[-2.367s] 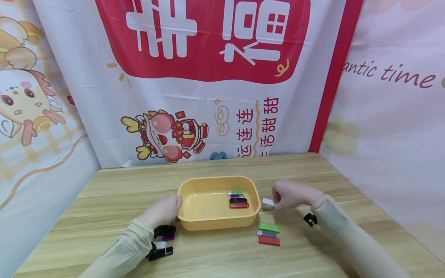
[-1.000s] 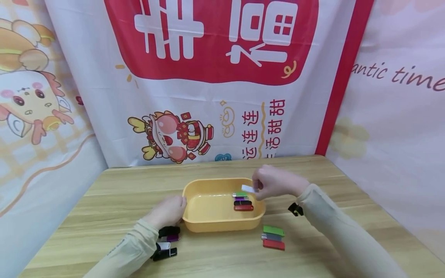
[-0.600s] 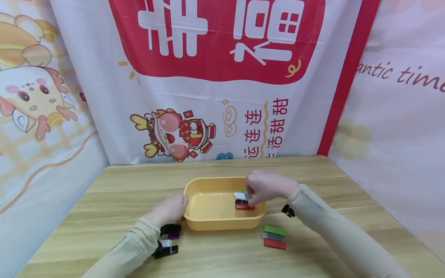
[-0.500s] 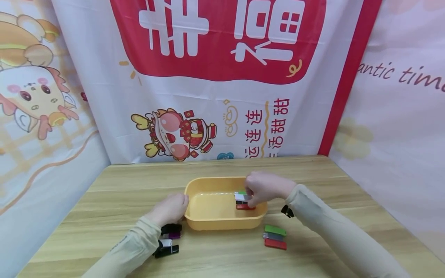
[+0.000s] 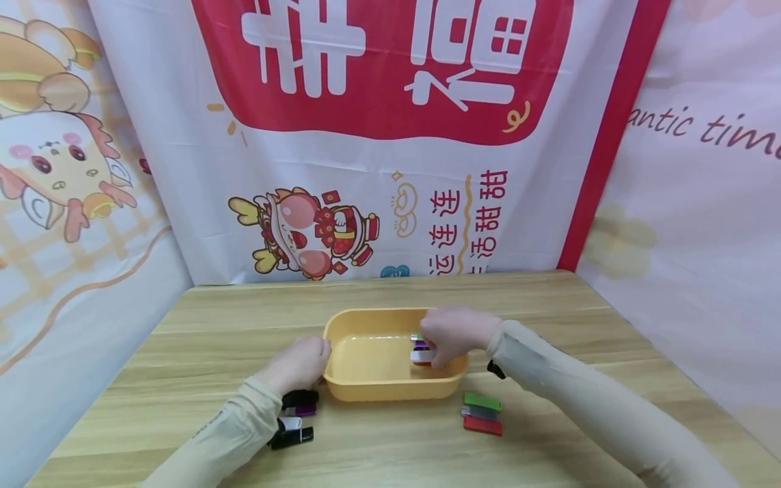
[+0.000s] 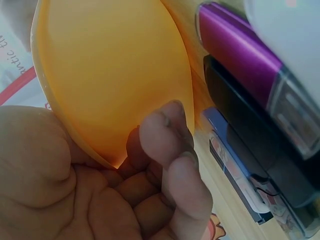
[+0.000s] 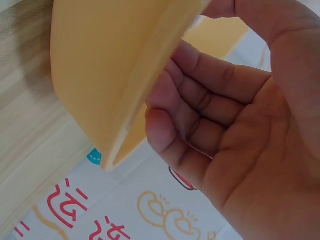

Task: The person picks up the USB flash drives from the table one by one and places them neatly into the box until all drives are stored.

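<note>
A yellow plastic basin [image 5: 390, 391] stands mid-table. My left hand [image 5: 299, 366] grips its left end, thumb and fingers on either side of the wall, as the left wrist view shows. Reaching over the right wall, my right hand [image 5: 457, 332] pinches a white USB stick [image 5: 421, 355] low inside the basin. That stick overlaps the row of sticks lying there; a purple USB stick [image 5: 421, 345] and a bit of a green one [image 5: 416, 337] show beside it. My right fingers partly hide the row, and in the right wrist view the basin wall hides their tips.
In front of the basin's right end lie a green stick [image 5: 483, 401], a grey stick [image 5: 478, 412] and a red stick [image 5: 483, 425]. By my left wrist are several more, among them a purple stick [image 6: 240, 37] and a black stick [image 6: 250, 115]. Printed cloth backs the table.
My right hand has carried the white USB stick from the table right of the basin, over the wall and down inside, then slightly toward me. My left hand keeps its grip.
</note>
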A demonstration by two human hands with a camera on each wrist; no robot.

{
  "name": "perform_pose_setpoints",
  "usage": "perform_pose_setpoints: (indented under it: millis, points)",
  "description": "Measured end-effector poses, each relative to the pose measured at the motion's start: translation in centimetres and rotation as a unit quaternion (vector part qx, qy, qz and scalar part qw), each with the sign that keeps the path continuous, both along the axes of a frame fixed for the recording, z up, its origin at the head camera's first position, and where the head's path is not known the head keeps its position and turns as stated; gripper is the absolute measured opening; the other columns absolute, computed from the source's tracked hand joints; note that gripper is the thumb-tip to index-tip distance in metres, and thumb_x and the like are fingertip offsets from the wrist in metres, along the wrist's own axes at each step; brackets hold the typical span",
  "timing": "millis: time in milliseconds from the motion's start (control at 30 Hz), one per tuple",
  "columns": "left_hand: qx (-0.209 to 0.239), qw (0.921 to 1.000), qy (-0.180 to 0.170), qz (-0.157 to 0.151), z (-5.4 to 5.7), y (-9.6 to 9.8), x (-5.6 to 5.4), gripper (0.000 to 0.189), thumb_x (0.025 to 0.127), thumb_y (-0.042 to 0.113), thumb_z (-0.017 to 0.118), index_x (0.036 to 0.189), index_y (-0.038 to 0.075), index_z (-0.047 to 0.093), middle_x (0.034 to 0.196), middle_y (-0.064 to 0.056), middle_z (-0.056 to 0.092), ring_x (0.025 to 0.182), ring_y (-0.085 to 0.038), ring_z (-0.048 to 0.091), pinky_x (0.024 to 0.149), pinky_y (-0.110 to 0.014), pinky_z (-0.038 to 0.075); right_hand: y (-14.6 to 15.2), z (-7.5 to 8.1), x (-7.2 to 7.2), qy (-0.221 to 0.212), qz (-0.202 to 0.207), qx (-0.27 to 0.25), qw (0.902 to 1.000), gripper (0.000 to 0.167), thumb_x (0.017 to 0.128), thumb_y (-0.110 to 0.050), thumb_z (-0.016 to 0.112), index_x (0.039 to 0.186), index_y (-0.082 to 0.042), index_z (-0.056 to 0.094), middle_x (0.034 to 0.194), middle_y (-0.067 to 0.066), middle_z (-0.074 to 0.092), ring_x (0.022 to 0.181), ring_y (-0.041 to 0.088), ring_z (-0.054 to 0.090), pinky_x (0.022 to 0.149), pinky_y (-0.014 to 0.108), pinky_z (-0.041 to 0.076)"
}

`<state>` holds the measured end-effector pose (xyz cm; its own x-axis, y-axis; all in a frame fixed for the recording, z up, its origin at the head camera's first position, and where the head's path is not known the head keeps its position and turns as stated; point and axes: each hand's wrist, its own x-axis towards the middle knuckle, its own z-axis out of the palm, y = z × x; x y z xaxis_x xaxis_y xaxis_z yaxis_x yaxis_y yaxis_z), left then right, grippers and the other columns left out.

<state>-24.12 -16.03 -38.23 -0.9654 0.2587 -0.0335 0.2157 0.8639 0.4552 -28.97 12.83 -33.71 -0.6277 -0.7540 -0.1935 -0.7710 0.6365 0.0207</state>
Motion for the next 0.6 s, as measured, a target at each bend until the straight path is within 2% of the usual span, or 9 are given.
perform_pose_setpoints:
  millis: [200,400,600]
  points:
    - [-0.005,1.0,0.005,-0.004,0.2,-0.1,0.2,0.046,0.106,0.019,0.029,0.068,0.009,0.053,0.053,0.0,0.054,0.044,-0.013,0.052,0.051,-0.029,0.044,-0.7,-0.8,0.0,0.017,0.001,0.037,0.9992,0.033,0.078,-0.026,0.077,0.061,-0.016,0.051,0.056,-0.008,0.046,0.048,0.007,0.039,0.043,0.027,0.03]
    - [-0.001,1.0,0.003,-0.001,0.3,-0.2,0.4,0.046,0.106,0.019,0.029,0.068,0.009,0.053,0.053,-0.001,0.055,0.044,-0.013,0.053,0.051,-0.029,0.045,-0.9,-1.8,0.1,0.034,0.011,0.047,0.9983,0.037,0.088,-0.046,0.071,0.07,-0.017,0.055,0.065,-0.006,0.05,0.054,0.01,0.043,0.047,0.028,0.034]
    - [0.001,1.0,0.001,-0.001,0.2,-0.2,0.3,0.046,0.106,0.019,0.029,0.069,0.009,0.054,0.053,-0.001,0.055,0.044,-0.013,0.053,0.05,-0.029,0.044,-0.7,-2.0,0.3,0.05,0.029,0.044,0.9974,0.038,0.09,-0.047,0.068,0.071,-0.017,0.055,0.064,-0.005,0.049,0.055,0.011,0.043,0.049,0.03,0.036]
